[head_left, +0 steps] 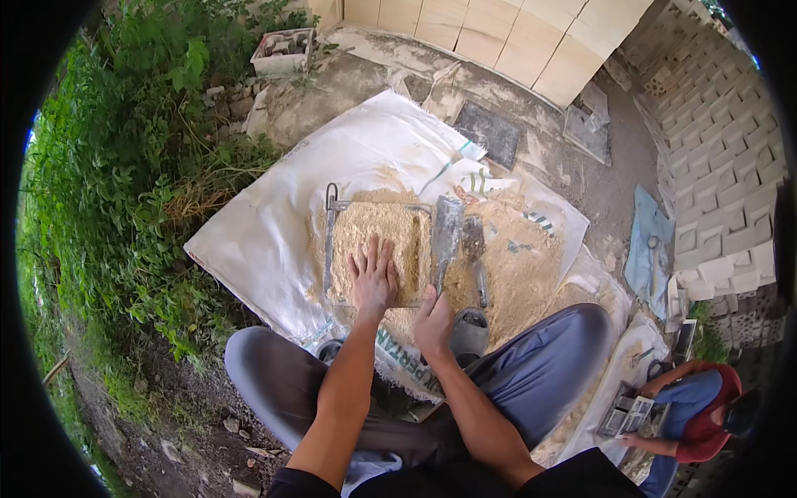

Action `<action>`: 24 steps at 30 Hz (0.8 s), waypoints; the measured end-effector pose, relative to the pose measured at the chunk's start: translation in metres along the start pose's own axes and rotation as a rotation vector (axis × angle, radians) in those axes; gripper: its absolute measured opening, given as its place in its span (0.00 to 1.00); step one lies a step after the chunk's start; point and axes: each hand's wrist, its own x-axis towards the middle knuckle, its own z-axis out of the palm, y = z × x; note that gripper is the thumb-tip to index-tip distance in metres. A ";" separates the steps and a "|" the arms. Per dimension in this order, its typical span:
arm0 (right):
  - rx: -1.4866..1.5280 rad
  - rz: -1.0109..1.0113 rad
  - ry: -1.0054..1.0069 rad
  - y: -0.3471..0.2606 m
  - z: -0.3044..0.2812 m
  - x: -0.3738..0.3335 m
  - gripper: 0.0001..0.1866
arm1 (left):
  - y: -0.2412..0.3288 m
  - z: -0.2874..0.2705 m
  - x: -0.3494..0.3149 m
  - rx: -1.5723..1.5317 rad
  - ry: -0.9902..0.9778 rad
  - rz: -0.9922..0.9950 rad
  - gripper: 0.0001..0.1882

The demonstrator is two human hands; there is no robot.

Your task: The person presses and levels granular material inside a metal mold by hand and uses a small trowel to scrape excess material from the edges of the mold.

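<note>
Spreading wide, the white sack (274,199) showed green letters (398,352). On it sat a square metal frame (329,259), full of bumpy tan sand (369,222). The left hand (374,280) lay on top, fingers apart. The right hand (433,324) curled by the frame; I couldn't tell around what.

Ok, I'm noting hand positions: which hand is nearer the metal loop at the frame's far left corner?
Left. The left hand lies spread on the powder, below and right of the metal loop; the right hand is by the near right corner of the frame, farther off.
</note>
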 end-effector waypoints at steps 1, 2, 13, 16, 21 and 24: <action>0.011 0.010 0.026 -0.002 0.001 -0.001 0.20 | 0.001 -0.003 0.002 0.006 0.008 0.006 0.26; 0.022 0.020 0.052 -0.002 0.002 -0.004 0.19 | 0.002 -0.005 0.002 0.012 0.016 0.013 0.26; -0.070 0.127 -0.001 0.018 0.013 -0.006 0.21 | -0.003 0.003 0.001 0.008 -0.005 -0.003 0.25; 0.038 -0.032 0.049 0.001 0.001 0.001 0.20 | -0.001 -0.001 0.001 -0.005 0.011 0.014 0.25; -0.245 0.113 -0.111 0.097 0.045 -0.025 0.21 | 0.007 -0.001 0.006 0.011 -0.021 0.013 0.26; -0.190 0.171 -0.238 0.099 0.037 -0.030 0.21 | 0.003 0.002 -0.005 0.021 -0.057 -0.002 0.26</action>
